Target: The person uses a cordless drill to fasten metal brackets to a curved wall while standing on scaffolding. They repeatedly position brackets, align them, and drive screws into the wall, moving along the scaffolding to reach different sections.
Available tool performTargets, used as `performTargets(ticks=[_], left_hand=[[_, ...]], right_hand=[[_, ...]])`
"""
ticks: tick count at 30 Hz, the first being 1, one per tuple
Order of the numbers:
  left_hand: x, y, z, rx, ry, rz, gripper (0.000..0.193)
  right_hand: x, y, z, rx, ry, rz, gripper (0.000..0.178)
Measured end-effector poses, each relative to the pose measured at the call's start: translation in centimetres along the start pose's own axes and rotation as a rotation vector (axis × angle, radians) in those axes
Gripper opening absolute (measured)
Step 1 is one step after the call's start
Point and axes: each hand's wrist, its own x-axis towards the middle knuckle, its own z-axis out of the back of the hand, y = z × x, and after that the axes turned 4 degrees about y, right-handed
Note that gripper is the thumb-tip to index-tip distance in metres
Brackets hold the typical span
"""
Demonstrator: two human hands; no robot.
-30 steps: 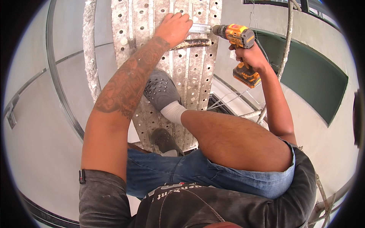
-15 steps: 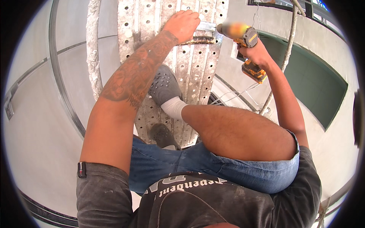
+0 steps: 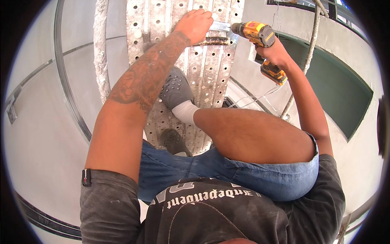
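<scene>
My left hand [image 3: 195, 25] is closed round one end of a short silver metal strip [image 3: 220, 26], above the perforated metal scaffold plank [image 3: 199, 81]. Its fingertips are partly hidden under the knuckles. My right hand [image 3: 276, 53] grips a yellow and black cordless drill [image 3: 256, 32], held sideways with its nose pointing left. The drill's tip is at the strip's right end; whether a bit touches the metal is too small to tell. Just below the strip, a dark, worn bar or slot edge [image 3: 216, 41] crosses the plank next to my left wrist.
My feet in grey clogs [image 3: 176, 87] stand on the plank. Plaster-crusted poles rise at the left [image 3: 101, 49] and right [image 3: 310, 44]. Loose wires [image 3: 260, 97] hang past the plank's right edge. A green-lined wall recess [image 3: 341, 85] lies right; pale panels [image 3: 36, 122] lie left.
The drill and my right hand have shifted very slightly right and down. My left hand stays on the metal strip, nearly still. My leg and torso sit slightly higher in view.
</scene>
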Motion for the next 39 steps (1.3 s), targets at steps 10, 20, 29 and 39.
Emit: performTargets(ticks=[10,20,29,39], left_hand=[[0.1,0.0,0.0,0.026,-0.021,-0.029,0.029],[0.2,-0.8,0.2,0.07,-0.043,0.011,0.014],[-0.2,-0.6,-0.9,0.044,-0.071,0.014,0.014],[-0.2,-0.5,-0.9,0.018,-0.087,0.018,0.014]], right_hand=[[0.4,-1.6,-0.2,-0.119,-0.058,0.177,0.033],[-0.1,-0.2,-0.1,-0.054,-0.046,0.086,0.029],[0.3,-0.2,0.4,-0.052,0.01,0.012,0.037],[-0.1,0.5,0.2,-0.002,-0.005,0.062,0.032]])
